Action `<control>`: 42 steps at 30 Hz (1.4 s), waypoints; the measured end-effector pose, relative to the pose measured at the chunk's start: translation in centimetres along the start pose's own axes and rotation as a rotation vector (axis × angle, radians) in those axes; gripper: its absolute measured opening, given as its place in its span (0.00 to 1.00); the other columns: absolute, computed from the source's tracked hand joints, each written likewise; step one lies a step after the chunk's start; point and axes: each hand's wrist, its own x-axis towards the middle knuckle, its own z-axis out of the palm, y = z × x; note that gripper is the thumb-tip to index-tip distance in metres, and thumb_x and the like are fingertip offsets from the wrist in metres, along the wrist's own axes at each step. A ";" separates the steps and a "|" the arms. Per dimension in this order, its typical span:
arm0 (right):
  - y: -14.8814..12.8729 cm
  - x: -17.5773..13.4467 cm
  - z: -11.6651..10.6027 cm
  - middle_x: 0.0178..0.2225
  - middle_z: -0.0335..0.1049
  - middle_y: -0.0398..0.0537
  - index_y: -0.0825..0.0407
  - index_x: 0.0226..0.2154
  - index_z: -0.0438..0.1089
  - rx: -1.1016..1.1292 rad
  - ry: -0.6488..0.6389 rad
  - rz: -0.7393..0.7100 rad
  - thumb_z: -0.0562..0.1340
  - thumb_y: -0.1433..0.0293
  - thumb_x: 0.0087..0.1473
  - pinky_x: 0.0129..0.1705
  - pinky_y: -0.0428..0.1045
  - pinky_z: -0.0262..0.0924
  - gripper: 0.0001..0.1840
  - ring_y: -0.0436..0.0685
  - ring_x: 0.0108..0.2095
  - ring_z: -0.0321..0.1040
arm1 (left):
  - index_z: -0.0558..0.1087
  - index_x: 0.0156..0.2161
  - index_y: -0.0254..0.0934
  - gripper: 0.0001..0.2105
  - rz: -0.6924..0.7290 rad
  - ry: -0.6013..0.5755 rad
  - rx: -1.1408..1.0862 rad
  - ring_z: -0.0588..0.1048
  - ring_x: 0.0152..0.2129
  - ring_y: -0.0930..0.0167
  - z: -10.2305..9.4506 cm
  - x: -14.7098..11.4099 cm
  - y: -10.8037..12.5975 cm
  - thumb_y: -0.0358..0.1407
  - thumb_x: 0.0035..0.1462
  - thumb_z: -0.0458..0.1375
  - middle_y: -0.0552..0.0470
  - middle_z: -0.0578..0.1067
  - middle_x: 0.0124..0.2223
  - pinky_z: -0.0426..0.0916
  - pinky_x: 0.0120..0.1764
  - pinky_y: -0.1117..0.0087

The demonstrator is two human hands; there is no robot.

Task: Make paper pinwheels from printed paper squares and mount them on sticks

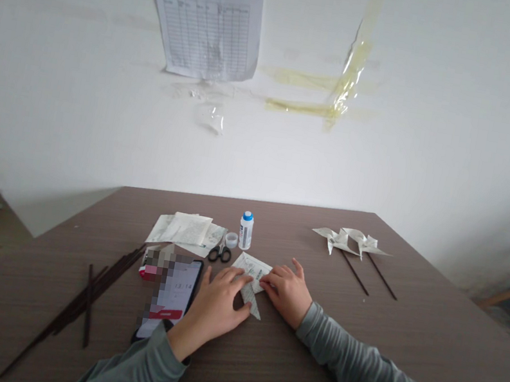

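A piece of printed paper (247, 263), cut and partly folded, lies on the table between my hands. My left hand (219, 305) rests its fingertips on the paper's left part, fingers apart and the thumb stretched out near a pointed lower flap. At the paper's right edge, my right hand (287, 293) is closed in a pinch on it, with one finger raised. Just beyond the paper stand a white bottle with a blue cap (246, 230) and a small clear cup (231, 240). Black-handled scissors (219, 254) lie to the left of them.
A phone (171, 297) lies left of my left hand, beside a small red box (149, 271). Dark thin sticks (87, 300) are heaped further left. Paper sheets (187, 230) lie behind. Two paper pinwheels on sticks (349, 241) rest at the right. A wall (288, 170) borders the table.
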 end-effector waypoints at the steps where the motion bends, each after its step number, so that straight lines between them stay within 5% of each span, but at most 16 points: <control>1: 0.0 0.0 0.0 0.46 0.94 0.52 0.38 0.45 0.95 -0.002 0.001 0.001 0.70 0.64 0.83 0.85 0.80 0.64 0.15 0.74 0.54 0.90 | 0.89 0.74 0.48 0.26 -0.004 0.001 0.001 0.80 0.82 0.40 0.0 0.0 0.1 0.40 0.75 0.69 0.37 0.85 0.81 0.62 0.89 0.25; 14: 0.7 -0.3 0.8 0.42 0.93 0.50 0.37 0.51 0.96 0.024 0.117 -0.119 0.72 0.65 0.80 0.81 0.77 0.71 0.13 0.70 0.48 0.90 | 0.89 0.74 0.49 0.26 -0.032 -0.029 0.002 0.79 0.82 0.40 -0.3 0.1 0.4 0.43 0.74 0.70 0.38 0.84 0.82 0.63 0.89 0.27; 23: -0.8 -0.7 -1.0 0.49 0.93 0.52 0.34 0.55 0.97 0.033 -0.011 -0.045 0.75 0.63 0.75 0.84 0.81 0.66 0.13 0.75 0.56 0.89 | 0.89 0.72 0.50 0.25 0.009 0.026 -0.020 0.80 0.82 0.40 0.6 0.2 -0.6 0.42 0.73 0.70 0.38 0.85 0.81 0.66 0.87 0.25; 29: -1.0 -0.6 -1.2 0.49 0.93 0.51 0.36 0.53 0.96 0.029 0.000 -0.036 0.75 0.63 0.75 0.85 0.77 0.66 0.12 0.74 0.55 0.89 | 0.87 0.74 0.47 0.26 -0.012 0.029 -0.004 0.79 0.82 0.40 0.3 0.0 0.0 0.37 0.74 0.69 0.40 0.85 0.81 0.62 0.89 0.26; 42: -1.0 -0.5 -1.0 0.50 0.92 0.53 0.35 0.56 0.97 0.032 -0.016 -0.039 0.74 0.63 0.75 0.84 0.81 0.67 0.14 0.75 0.56 0.88 | 0.89 0.71 0.51 0.24 -0.007 0.010 0.001 0.79 0.82 0.41 0.4 0.0 -0.2 0.42 0.73 0.71 0.40 0.85 0.81 0.65 0.88 0.30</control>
